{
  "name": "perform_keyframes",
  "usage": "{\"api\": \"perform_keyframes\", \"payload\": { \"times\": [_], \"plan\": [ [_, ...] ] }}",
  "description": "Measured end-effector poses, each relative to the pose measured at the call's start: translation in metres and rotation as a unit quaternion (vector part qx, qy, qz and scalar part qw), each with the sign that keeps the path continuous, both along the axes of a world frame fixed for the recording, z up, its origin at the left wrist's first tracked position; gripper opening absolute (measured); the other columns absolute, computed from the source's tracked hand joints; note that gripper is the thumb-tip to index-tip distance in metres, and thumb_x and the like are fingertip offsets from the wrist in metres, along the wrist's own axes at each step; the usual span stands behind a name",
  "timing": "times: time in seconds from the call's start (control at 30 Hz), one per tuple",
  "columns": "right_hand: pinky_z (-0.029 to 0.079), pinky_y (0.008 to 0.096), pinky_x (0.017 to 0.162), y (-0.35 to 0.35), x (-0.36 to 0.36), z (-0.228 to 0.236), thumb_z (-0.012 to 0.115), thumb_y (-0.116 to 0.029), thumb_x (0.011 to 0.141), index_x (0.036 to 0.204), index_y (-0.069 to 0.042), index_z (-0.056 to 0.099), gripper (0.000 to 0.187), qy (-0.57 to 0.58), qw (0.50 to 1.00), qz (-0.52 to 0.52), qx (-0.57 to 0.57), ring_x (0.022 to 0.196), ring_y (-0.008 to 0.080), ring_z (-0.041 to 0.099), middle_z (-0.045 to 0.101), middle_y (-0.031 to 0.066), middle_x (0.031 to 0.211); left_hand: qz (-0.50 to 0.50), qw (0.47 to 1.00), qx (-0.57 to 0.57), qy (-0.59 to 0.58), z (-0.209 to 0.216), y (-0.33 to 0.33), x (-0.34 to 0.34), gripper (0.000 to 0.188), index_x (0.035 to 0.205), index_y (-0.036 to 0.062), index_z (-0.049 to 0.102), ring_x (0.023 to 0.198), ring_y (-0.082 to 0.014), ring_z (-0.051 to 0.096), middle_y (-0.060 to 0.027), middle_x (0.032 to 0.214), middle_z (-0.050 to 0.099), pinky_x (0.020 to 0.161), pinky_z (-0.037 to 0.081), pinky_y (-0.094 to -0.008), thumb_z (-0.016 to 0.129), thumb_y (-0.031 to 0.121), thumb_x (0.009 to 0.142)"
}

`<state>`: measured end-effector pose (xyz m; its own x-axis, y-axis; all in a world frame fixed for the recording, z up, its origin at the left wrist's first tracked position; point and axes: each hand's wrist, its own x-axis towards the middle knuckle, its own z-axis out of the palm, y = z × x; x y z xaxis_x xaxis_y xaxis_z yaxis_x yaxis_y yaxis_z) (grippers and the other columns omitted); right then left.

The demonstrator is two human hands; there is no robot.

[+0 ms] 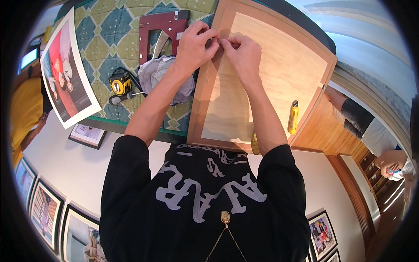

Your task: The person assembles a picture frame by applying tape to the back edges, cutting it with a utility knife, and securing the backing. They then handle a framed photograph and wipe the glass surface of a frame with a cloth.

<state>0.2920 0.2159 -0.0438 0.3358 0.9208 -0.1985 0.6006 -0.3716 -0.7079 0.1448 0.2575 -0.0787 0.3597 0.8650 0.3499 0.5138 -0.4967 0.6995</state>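
Note:
A picture frame lies face down, its pale wooden backing board (pixel 279 65) bordered by brown tape (pixel 205 100). Over its far left side, my left hand (pixel 198 46) and my right hand (pixel 242 54) meet with thumbs and forefingers pinched together. Anything between those fingertips is too small to make out. Left of the frame, a crumpled grey cloth (pixel 163 76) sits under my left forearm. Beyond the cloth is a maroon tool (pixel 146 41) with a metal lever. A yellow utility knife (pixel 293 118) rests on the backing's near right.
A green patterned quilt (pixel 98 39) covers the table, holding a yellow-black tape measure (pixel 120 83) and a grey-handled screwdriver (pixel 120 98). A large photo print (pixel 67 72) overhangs the left edge. One person in yellow (pixel 26 109) is at left, another in grey (pixel 377 137) at right.

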Motion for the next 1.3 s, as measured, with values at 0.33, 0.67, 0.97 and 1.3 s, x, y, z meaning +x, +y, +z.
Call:
{"api": "perform_keyframes", "payload": {
  "times": [0.33, 0.67, 0.97, 1.3],
  "plan": [
    [0.052, 0.037, 0.059, 0.004, 0.01, 0.002, 0.077, -0.025, 0.073, 0.073, 0.003, 0.071, 0.028, 0.002, 1.0, 0.021, -0.008, 0.059, 0.0305, 0.065, 0.065, 0.0181, 0.063, -0.008, 0.999, 0.031, -0.004, -0.004, 0.002, 0.001, 0.015, 0.08, 0.0094, 0.066, 0.076, -0.0238, 0.057, -0.0067, 0.084, 0.053, 0.066, 0.047, -0.0372, 0.071, 0.008, 0.067],
    [0.053, 0.0381, 0.063, 0.004, 0.016, 0.005, 0.078, -0.016, 0.071, 0.089, 0.003, 0.065, 0.029, 0.014, 1.0, 0.002, 0.002, 0.066, 0.0291, 0.066, 0.065, 0.0159, 0.069, 0.044, 0.995, 0.067, 0.061, -0.001, -0.004, 0.012, 0.012, 0.079, 0.0147, 0.068, 0.094, -0.0263, 0.053, -0.0035, 0.098, 0.055, 0.076, 0.04, -0.0404, 0.074, 0.016, 0.069],
    [0.052, 0.0358, 0.061, 0.0, 0.021, -0.004, 0.076, -0.012, 0.071, 0.091, 0.001, 0.063, 0.026, 0.04, 0.999, 0.006, 0.016, 0.064, 0.0252, 0.063, 0.063, 0.0119, 0.068, 0.084, 0.978, 0.126, 0.141, 0.008, -0.013, 0.013, 0.01, 0.075, 0.0231, 0.072, 0.108, -0.0258, 0.048, 0.003, 0.108, 0.056, 0.091, 0.029, -0.0447, 0.079, 0.026, 0.068],
    [0.052, 0.0367, 0.063, -0.005, 0.023, -0.012, 0.074, -0.013, 0.073, 0.088, 0.001, 0.064, 0.022, 0.048, 0.997, 0.018, 0.058, 0.067, 0.0281, 0.065, 0.065, 0.014, 0.071, 0.119, 0.969, 0.136, 0.17, 0.005, -0.014, 0.014, 0.01, 0.072, 0.026, 0.072, 0.109, -0.0262, 0.046, 0.005, 0.107, 0.056, 0.09, 0.027, -0.0464, 0.079, 0.032, 0.069]
  ]
}}
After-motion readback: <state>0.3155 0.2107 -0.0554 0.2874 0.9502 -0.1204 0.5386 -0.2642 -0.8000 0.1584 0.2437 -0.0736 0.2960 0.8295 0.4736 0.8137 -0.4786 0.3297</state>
